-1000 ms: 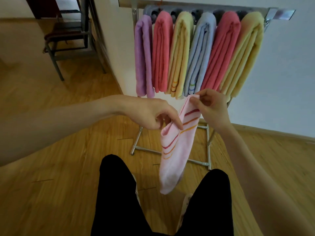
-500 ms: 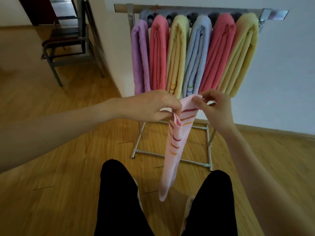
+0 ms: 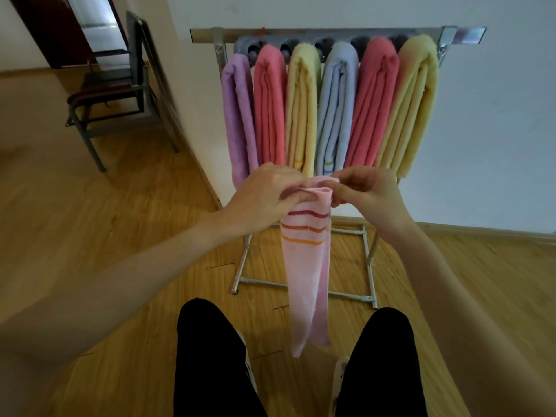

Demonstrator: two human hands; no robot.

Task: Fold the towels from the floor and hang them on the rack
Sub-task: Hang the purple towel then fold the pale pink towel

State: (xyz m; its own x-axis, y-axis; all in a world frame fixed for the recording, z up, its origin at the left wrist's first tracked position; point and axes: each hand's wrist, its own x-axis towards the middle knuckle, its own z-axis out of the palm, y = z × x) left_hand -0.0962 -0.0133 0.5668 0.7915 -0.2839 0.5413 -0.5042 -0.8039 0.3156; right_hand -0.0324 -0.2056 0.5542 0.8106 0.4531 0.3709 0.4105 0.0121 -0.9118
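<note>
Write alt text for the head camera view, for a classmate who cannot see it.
Both hands, left hand and right hand, pinch the top of a pink striped towel that hangs folded lengthwise above the wooden floor. Behind it, six folded towels hang side by side on a metal rack by a white wall.

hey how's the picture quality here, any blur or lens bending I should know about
Head view: wide-angle bending curves the forearms and tilts the chair; the rack and the pink towel, held by the left hand and right hand, look sharp; edges go soft; lighting dim and even, no glare.
</note>
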